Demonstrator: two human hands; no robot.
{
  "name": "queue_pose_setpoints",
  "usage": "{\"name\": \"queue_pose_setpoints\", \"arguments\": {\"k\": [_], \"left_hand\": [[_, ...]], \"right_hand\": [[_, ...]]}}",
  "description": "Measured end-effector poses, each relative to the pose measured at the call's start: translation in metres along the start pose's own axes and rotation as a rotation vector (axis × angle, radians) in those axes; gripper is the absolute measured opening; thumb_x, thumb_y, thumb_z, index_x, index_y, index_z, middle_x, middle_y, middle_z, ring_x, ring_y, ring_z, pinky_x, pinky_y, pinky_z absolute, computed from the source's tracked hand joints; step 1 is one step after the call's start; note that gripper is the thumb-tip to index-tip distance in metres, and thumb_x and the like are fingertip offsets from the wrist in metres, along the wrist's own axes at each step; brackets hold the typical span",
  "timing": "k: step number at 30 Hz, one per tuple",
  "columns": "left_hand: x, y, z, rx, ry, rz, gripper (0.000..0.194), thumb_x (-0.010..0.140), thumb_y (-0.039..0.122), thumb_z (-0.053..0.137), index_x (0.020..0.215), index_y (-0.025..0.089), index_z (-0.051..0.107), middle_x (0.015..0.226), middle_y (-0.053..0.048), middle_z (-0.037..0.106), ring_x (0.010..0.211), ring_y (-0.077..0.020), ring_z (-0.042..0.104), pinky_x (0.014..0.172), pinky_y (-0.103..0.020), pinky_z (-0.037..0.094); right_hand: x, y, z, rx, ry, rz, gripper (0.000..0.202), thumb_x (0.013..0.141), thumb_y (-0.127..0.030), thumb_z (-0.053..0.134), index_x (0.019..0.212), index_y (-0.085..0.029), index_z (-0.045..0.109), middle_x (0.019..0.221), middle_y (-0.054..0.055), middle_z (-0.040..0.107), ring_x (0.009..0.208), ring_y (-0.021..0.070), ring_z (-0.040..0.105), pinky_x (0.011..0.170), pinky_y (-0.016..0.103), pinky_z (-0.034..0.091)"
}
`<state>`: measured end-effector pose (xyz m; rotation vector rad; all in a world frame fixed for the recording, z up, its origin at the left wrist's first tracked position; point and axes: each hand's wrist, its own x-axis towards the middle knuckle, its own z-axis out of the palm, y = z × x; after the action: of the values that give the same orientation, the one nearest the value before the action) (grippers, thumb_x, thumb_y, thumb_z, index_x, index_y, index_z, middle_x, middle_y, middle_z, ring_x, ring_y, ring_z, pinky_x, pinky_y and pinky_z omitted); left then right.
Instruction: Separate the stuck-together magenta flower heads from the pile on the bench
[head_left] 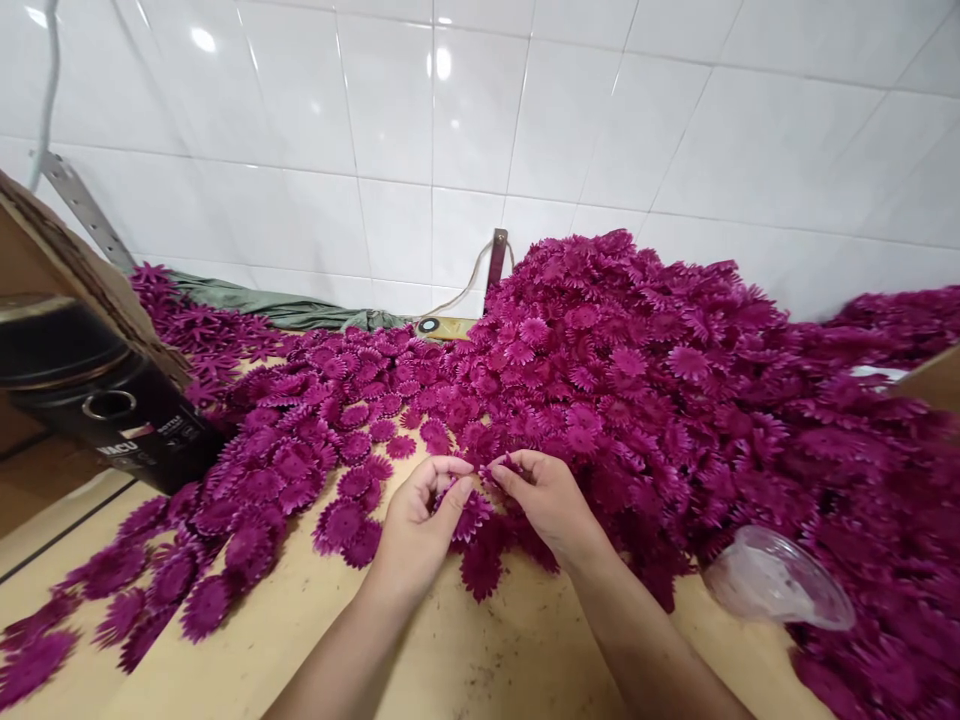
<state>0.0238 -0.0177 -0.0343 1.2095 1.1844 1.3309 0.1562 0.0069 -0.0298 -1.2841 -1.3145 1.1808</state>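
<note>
Above the near part of the table, my two hands meet with their fingertips almost touching. My left hand is closed in a pinch, thumb against forefinger. A purple artificial flower shows at its fingers and seems held by it. My right hand pinches a small purple flower piece between thumb and forefinger; the fingers partly cover it. Below both hands, more loose flower pieces lie on the table.
A large heap of purple flower pieces rises against the white tiled wall. Flatter flower pieces spread leftward. A black bottle and cardboard stand at left. A clear plastic tub lies tilted on the right.
</note>
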Motion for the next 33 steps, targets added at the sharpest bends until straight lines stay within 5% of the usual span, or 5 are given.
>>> {"name": "queue_pose_setpoints", "arguments": {"k": [8,20,25,31,33], "left_hand": [[0.001,0.000,0.001,0.045,-0.001,0.018,0.018,0.066,0.032,0.060,0.076,0.018,0.060,0.058,0.004,0.051,0.057,-0.0115,0.048,0.056,-0.022,0.039],[0.004,-0.004,0.001,-0.039,-0.092,-0.104,0.035,0.065,0.029,0.063,0.097,0.014,0.062,0.051,0.008,0.042,0.050,-0.0082,0.040,0.051,-0.021,0.035],[0.008,-0.006,0.000,-0.237,-0.170,-0.148,0.026,0.060,0.032,0.069,0.080,0.015,0.066,0.064,0.001,0.060,0.065,-0.0117,0.053,0.068,-0.024,0.041],[0.009,-0.008,-0.003,-0.311,-0.085,-0.156,0.018,0.058,0.031,0.070,0.062,0.015,0.063,0.056,0.003,0.059,0.057,-0.0100,0.051,0.060,-0.022,0.040],[0.014,-0.006,-0.011,-0.358,0.048,-0.177,0.016,0.056,0.028,0.070,0.058,0.015,0.061,0.053,0.004,0.058,0.053,-0.0091,0.049,0.056,-0.021,0.039]], "right_hand": [[0.007,0.003,-0.005,-0.182,0.137,-0.148,0.025,0.066,-0.017,0.053,0.089,-0.017,0.062,0.098,0.007,0.066,0.095,0.0191,0.058,0.092,0.037,0.038],[0.002,0.009,0.009,-0.368,0.131,-0.234,0.013,0.076,-0.025,0.045,0.082,-0.018,0.054,0.080,0.005,0.062,0.080,0.0189,0.058,0.076,0.035,0.044],[0.001,0.001,0.014,-0.213,-0.005,-0.200,0.018,0.072,-0.025,0.051,0.087,-0.017,0.055,0.076,0.002,0.060,0.070,0.0148,0.056,0.065,0.029,0.045],[-0.003,-0.007,0.020,0.025,-0.112,-0.047,0.024,0.068,-0.029,0.057,0.088,-0.016,0.053,0.053,-0.007,0.045,0.047,0.0067,0.038,0.046,0.020,0.034],[-0.007,-0.011,0.016,0.031,-0.129,-0.059,0.025,0.069,-0.031,0.057,0.087,-0.016,0.052,0.054,-0.007,0.044,0.045,0.0062,0.036,0.044,0.020,0.031]]}}
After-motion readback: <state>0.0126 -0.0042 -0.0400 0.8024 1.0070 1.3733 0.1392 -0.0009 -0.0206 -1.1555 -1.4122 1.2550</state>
